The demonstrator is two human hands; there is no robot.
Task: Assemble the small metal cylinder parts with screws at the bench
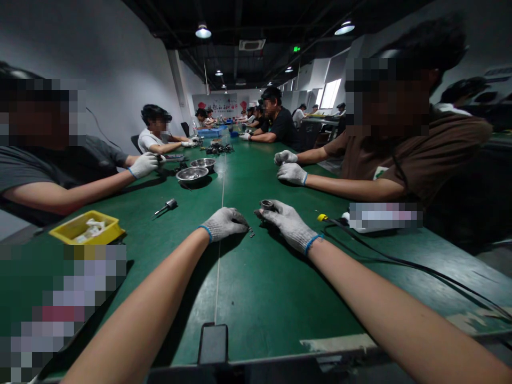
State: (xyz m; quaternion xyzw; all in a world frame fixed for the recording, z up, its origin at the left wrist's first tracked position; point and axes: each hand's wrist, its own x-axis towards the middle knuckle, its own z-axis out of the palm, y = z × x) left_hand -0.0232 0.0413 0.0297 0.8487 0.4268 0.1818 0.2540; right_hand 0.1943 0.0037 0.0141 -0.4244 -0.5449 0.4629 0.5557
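My right hand [290,223], in a grey-white knit glove with a blue cuff, is closed around a small round metal part [266,204] with a hollow top. Its lower side is hidden by my fingers. Across from it, my left hand [224,223], gloved alike, rests low over the green table with fingers curled and pressed together. Several tiny metal pieces [251,232], ring-like in look, lie at its fingertips. Whether one is pinched there is hidden. Farther left lies a metal tool with a thin shaft and a thick round end [166,207].
Two metal bowls [192,175] stand ahead to the left. A yellow tray [88,226] holds white items. On the right, a black cable [384,250] with a yellow end crosses the table [256,298]. Co-workers with gloved hands [292,173] sit along both sides.
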